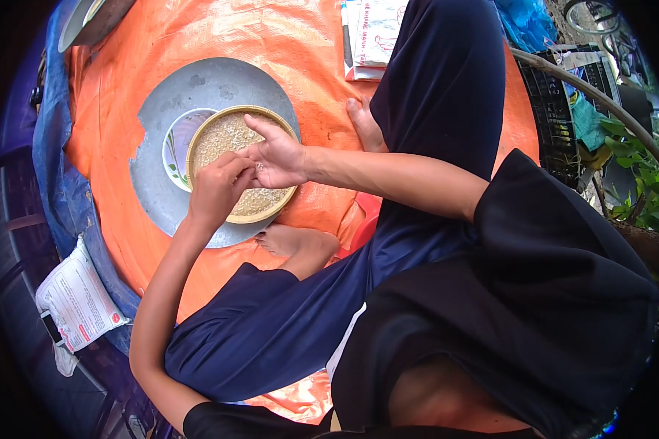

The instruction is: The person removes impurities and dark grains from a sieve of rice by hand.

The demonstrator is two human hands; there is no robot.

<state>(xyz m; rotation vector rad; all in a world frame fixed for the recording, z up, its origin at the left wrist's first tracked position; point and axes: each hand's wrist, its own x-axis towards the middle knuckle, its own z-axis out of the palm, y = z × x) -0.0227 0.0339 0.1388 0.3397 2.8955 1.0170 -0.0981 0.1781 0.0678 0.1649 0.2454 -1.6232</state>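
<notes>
My right hand [277,157] is palm up over a round shallow basket [274,208], its thumb spread away and a few small pale bits on the palm. Against its fingers, my left hand [221,179] is closed in a pinch, back of the hand upward; what it pinches, if anything, is too small to make out. Light brown grain [227,139] covers the basket's bottom. Partly under the basket sits a white bowl [174,150] with a green leaf pattern. Both rest on a large round grey metal tray [157,212] with a ragged left edge.
An orange tarp [315,58] with a blue border lies beneath everything. My bare feet [366,124] are close to the tray. A metal pan [88,25] stands top left, printed bags [373,36] top centre, a white packet [80,296] left, a black crate [553,110] right.
</notes>
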